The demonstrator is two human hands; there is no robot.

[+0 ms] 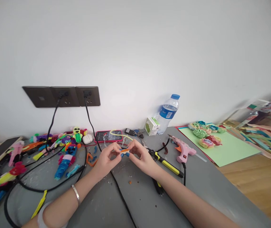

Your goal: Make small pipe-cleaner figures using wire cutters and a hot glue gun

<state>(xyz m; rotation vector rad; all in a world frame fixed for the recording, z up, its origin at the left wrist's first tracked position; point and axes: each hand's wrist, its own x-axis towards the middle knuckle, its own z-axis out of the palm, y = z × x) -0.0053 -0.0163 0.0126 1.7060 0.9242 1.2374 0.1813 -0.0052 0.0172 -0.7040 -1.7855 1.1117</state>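
Note:
Between the fingertips of both hands is a small orange and whitish piece [125,151], perhaps pipe cleaner; its exact kind is too small to tell. My left hand [109,158] pinches its left end, and my right hand [141,157] pinches the right end. A pale yellow pipe cleaner [122,134] curves up behind the fingers, over a phone [99,136] in a pink case. Beside my right hand lie pliers [168,167] with yellow and black handles, partly under the forearm. A bent orange pipe cleaner [91,160] rests left of my left hand.
A pink glue gun [185,150] lies to the right, its cord running forward. Black cables [121,193] loop across the grey table. Several pipe-cleaner figures [65,161] crowd the left. A water bottle [168,114] and small box [152,126] stand by the wall; paper flowers [209,141] rest on green paper.

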